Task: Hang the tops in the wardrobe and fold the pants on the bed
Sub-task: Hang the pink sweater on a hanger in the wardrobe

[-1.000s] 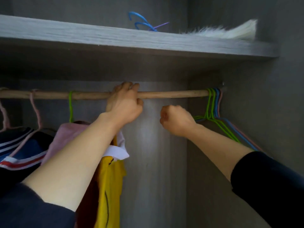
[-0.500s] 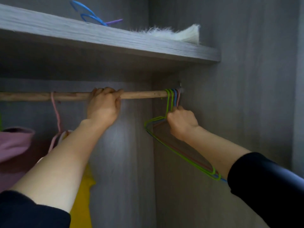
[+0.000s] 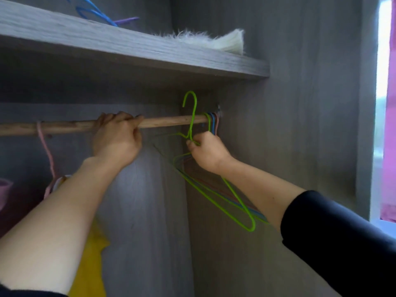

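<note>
**Q:** Why was the rod (image 3: 171,121) gripped at all while a hanger was fetched?

**A:** Bracing, most likely. The left grip (image 3: 116,144) was wrapped right round the rod with the fingers curled over the top. It sat between the pink hanger (image 3: 46,151) and the spare hangers (image 3: 212,123) crammed against the right end. With the rod steadied, less would probably get rattled along it.

**Q:** And the green hanger (image 3: 194,115)?

**A:** It was pinched at the neck by the right grip (image 3: 209,153), fingertips pressed together on the wire just under the hook. The hook was seen clear of the rod, poking up above it, so that one was free while the spares behind were hooked on. Pinching at the neck makes sense tbh. That way one wire gets singled out of a tangled bunch.

**Q:** Where were the actual clothes?

**A:** A yellow garment (image 3: 90,264), presumably a top, was hung at the lower left, mostly hidden behind the left forearm. Something pink (image 3: 4,189) was cut off at the far left edge. No pants or bed could be seen. Best guess, the hanger was wanted for the next top, so the hanging was judged unfinished. Its lower wires were overlapped with the spares, so a snag could be expected when it's pulled out.
</note>
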The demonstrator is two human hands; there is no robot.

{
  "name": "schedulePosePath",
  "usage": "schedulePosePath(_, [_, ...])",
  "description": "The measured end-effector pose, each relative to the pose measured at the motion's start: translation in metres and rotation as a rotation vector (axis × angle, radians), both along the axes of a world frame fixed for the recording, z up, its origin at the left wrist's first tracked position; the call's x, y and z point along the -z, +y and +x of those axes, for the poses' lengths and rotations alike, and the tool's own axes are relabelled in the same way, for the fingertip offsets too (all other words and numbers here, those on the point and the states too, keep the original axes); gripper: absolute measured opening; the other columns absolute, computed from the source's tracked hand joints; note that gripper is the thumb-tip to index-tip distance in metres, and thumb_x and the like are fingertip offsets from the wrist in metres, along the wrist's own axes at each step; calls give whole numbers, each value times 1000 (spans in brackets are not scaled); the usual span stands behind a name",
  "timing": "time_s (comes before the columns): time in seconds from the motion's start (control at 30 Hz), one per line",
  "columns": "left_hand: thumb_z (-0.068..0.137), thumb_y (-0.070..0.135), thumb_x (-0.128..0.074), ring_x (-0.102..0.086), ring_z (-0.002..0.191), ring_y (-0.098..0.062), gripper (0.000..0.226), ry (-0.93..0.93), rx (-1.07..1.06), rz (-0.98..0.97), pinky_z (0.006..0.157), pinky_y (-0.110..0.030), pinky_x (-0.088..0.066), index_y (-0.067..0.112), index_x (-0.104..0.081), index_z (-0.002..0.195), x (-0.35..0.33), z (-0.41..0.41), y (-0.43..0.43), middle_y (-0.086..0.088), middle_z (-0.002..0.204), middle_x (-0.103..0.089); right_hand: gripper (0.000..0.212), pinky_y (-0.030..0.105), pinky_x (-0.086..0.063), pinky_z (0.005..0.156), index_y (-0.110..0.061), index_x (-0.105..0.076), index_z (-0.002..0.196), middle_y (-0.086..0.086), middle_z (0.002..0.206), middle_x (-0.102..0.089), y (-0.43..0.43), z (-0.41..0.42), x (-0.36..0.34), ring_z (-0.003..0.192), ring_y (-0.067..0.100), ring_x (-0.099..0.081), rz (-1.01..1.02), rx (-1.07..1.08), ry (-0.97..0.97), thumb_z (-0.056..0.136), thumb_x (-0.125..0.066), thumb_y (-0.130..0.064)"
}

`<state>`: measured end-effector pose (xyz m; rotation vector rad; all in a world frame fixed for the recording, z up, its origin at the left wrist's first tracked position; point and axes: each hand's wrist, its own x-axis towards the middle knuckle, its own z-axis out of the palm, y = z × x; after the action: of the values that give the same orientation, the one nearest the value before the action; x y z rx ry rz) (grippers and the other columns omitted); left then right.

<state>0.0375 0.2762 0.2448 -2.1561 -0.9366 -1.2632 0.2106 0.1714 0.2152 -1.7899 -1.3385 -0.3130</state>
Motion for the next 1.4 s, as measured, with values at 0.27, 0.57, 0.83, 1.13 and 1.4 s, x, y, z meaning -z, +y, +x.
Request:
schedulePosePath(0.27, [86, 22, -60, -13, 143, -35, 66, -81, 49, -212, 117, -43, -8, 4, -33, 144, 21, 27, -23, -21, 152, -24, 22, 18, -30, 33, -11, -47, 67, 6, 54, -47, -44, -16, 48, 37, 17, -44, 38, -183, 511, 88, -48, -3])
schedulePosePath(0.57, [84, 14, -53, -49, 114, -37, 37, -153, 445, -257, 95, -44, -41, 10, -59, 120, 104, 70, -139, -18, 119, -56, 23, 15, -29, 33, -11, -50, 65, 0, 43, -40, -177, -9, 93, 29, 13, -35, -97, -163, 650, 87, -58, -13])
schedulePosePath(0.83, [86, 16, -48, -53, 105, -25, 28, -279, 641, -295, 82, -35, -44, 13, -63, 110, 161, 119, -304, -7, 109, -61, 24, 19, -33, 38, -9, -56, 61, 5, 50, -45, -365, 38, 138, 41, 18, -38, -235, -140, 658, 84, -56, -11])
schedulePosePath(1.13, [84, 10, -51, -53, 107, -30, 29, -19, 876, -518, 82, -39, -43, 12, -63, 110, 256, 249, -524, -13, 110, -60, 29, 20, -38, 43, -12, -57, 54, 2, 48, -50, -621, 132, 230, 41, 10, -44, -485, 214, 627, 83, -59, -8])
schedulePosePath(1.4, [84, 10, -51, -54, 104, -31, 27, 326, 1127, -656, 83, -40, -45, 11, -63, 108, 343, 379, -694, -11, 106, -60, 16, 21, -33, 41, -7, -57, 64, 7, 52, -46, -784, 217, 304, 42, 14, -39, -401, 584, 733, 79, -57, -12])
